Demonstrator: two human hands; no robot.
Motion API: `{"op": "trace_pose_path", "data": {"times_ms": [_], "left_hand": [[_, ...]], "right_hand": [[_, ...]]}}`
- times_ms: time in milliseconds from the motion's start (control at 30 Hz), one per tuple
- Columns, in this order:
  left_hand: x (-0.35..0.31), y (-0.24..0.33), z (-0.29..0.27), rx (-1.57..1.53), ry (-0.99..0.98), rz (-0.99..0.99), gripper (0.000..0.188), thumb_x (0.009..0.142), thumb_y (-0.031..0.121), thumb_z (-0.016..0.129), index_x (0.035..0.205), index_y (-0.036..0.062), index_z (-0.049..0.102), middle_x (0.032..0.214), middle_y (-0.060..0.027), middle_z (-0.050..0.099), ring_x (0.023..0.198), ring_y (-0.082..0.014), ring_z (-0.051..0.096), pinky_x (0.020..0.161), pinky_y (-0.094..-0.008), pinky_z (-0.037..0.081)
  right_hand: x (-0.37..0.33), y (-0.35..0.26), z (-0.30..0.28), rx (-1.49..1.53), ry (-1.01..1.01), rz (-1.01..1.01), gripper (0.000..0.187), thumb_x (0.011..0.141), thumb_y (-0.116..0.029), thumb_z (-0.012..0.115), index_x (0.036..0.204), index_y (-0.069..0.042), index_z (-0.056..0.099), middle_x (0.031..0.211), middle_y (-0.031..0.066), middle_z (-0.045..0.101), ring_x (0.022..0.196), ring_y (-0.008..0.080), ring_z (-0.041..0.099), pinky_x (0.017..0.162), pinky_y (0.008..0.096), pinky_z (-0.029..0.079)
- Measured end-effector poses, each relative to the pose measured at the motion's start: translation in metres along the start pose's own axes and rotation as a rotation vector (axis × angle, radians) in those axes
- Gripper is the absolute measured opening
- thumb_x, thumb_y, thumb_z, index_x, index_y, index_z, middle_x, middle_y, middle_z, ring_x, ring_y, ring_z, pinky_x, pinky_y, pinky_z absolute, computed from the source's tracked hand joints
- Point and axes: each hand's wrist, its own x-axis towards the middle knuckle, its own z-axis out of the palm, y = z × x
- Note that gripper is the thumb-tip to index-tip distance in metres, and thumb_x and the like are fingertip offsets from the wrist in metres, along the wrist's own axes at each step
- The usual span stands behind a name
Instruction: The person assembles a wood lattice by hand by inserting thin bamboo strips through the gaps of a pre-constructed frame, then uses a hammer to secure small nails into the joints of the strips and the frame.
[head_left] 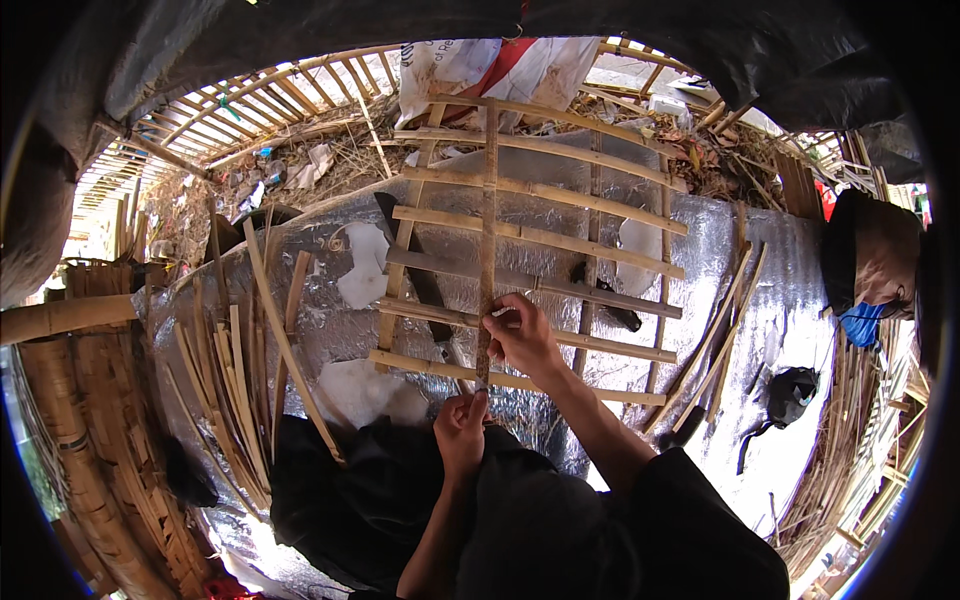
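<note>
A silvery sheet (780, 250) is covering most of the ground in front of you, showing pale patches (372, 390) to the left of centre. Beyond it, a bamboo fence (222, 105) is curving along the far left, and litter and dry plant matter (310, 165) are lying at its foot. A stack of thick bamboo pieces (70, 420) is filling the left edge, while a bundle of thin bamboo strips (850, 470) is running along the right edge.

Your bamboo lattice (537, 236) is standing out over the middle of the sheet, straight ahead of you; whether it is resting on the sheet, you cannot tell from here. Seven slats are crossing its four lengthwise strips, and the near edge is reaching toward your lap. A white and red sack (510, 75) is lying beyond the lattice's far edge.

Loose strips (225, 370) are fanning out on your left, and a few more long strips (702, 335) are lying just beside the lattice's right side. A long dark object (425, 285) is showing beneath the lattice's left part.

Your right hand (525, 340) is bending over the second-nearest slat, its thumb and forefinger closing narrowly on the second lengthwise strip from the left (490, 200). Your left hand (462, 430) is pinching that same strip's near end between thumb and forefinger, the other fingers curling in. A small black item (792, 393) is lying well apart, on the right of the sheet.
</note>
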Motion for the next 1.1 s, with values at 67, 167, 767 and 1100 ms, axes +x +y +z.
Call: {"op": "trace_pose_path", "data": {"times_ms": [67, 167, 767, 1100], "left_hand": [[0.004, 0.004, 0.003, 0.025, -0.035, -0.045, 0.025, 0.101, 0.023, 0.07, 0.101, -0.0029, 0.069, 0.084, -0.0053, 0.072, 0.075, -0.0116, 0.067, 0.065, -0.0244, 0.049], [0.005, 0.015, 0.004, 0.154, -0.053, -0.097, 0.027, 0.101, 0.023, 0.07, 0.1, -0.0043, 0.072, 0.084, -0.0067, 0.074, 0.074, -0.0119, 0.071, 0.062, -0.0248, 0.051], [0.019, -0.016, 0.013, -0.086, -0.118, -0.262, 0.034, 0.106, 0.02, 0.061, 0.124, -0.0091, 0.063, 0.106, -0.0159, 0.075, 0.09, -0.023, 0.076, 0.067, -0.0289, 0.061], [0.021, -0.022, 0.009, -0.083, -0.132, -0.267, 0.038, 0.106, 0.024, 0.061, 0.127, -0.0078, 0.061, 0.109, -0.0175, 0.074, 0.092, -0.0252, 0.076, 0.068, -0.0309, 0.061]], "right_hand": [[-0.003, -0.001, 0.004, -0.16, 0.045, -0.146, 0.03, 0.098, -0.015, 0.07, 0.116, 0.008, 0.061, 0.084, 0.0157, 0.074, 0.059, 0.0164, 0.071, 0.048, 0.0303, 0.052], [-0.006, -0.007, 0.007, -0.294, 0.081, -0.151, 0.027, 0.099, -0.013, 0.068, 0.114, 0.008, 0.064, 0.085, 0.0161, 0.075, 0.062, 0.0186, 0.074, 0.05, 0.0307, 0.055], [-0.006, -0.014, -0.022, -0.757, 0.262, -0.478, 0.016, 0.09, -0.016, 0.072, 0.095, 0.0, 0.068, 0.085, 0.0184, 0.072, 0.084, 0.0427, 0.07, 0.073, 0.0499, 0.056], [0.0, 0.003, -0.023, -0.812, 0.297, -0.714, 0.01, 0.09, -0.013, 0.071, 0.087, -0.004, 0.067, 0.078, 0.0173, 0.069, 0.073, 0.0399, 0.068, 0.067, 0.0488, 0.053]]}}
